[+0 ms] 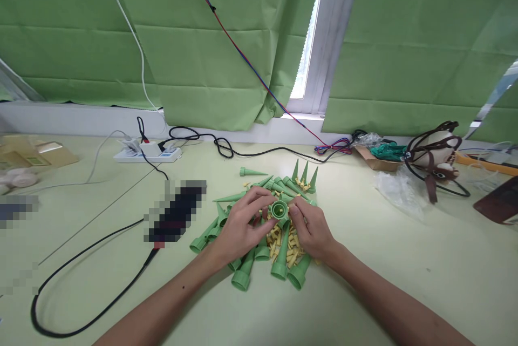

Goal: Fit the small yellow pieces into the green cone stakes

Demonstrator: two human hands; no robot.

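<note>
Between my hands a green plastic spike [279, 209] points its round open end up at me, and something small and yellowish shows inside it. My left hand [247, 220] grips its left side with thumb and fingers. On the other side my right hand [311, 225] is closed in a pinch against the rim; whether a small piece sits between those fingertips is hidden. Beneath both hands lies a heap of similar green cone spikes [243, 276] and many small yellow pieces [294, 249]. Several more spikes [306, 176] stand upright behind the right hand.
Left of the heap lies a blurred-out dark device [177, 214] on a black cable [87, 238]. A white power strip [148, 154] sits by the wall. At the back right are a cardboard box [376, 160], clear plastic bags [399, 189] and a brown-strapped bag [435, 154].
</note>
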